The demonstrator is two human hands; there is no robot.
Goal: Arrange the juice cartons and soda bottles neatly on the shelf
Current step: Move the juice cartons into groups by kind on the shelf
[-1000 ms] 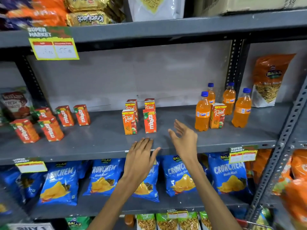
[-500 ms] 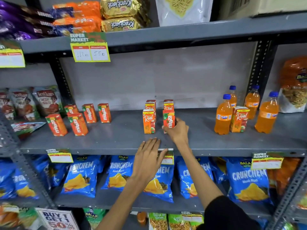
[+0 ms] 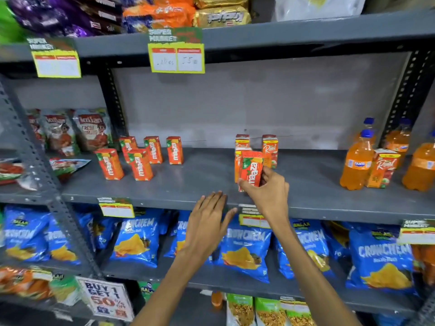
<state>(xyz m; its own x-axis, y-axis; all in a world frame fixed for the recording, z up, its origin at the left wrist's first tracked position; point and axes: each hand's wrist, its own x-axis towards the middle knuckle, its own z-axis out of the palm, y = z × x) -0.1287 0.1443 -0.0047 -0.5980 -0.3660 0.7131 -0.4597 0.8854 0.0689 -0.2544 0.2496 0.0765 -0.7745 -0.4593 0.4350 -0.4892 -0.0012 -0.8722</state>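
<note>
My right hand (image 3: 267,192) grips a red Maaza juice carton (image 3: 251,169), tilted and lifted slightly off the grey middle shelf (image 3: 207,182). Behind it stand three Real juice cartons (image 3: 270,150). My left hand (image 3: 207,222) hovers open and flat at the shelf's front edge, holding nothing. Several Maaza cartons (image 3: 138,158) stand in a loose group on the shelf's left part. At the right, orange Fanta bottles (image 3: 356,161) with blue caps surround another Real carton (image 3: 382,169).
Tomato snack packets (image 3: 89,130) lean at the shelf's far left, past an upright post (image 3: 110,102). Blue Crunchem chip bags (image 3: 244,250) fill the shelf below. Yellow price tags (image 3: 176,57) hang from the upper shelf edge. Bare shelf lies between the carton groups.
My right hand has closed on the Maaza carton and lifted it toward me. The view has shifted left. My left hand stays at the shelf edge.
</note>
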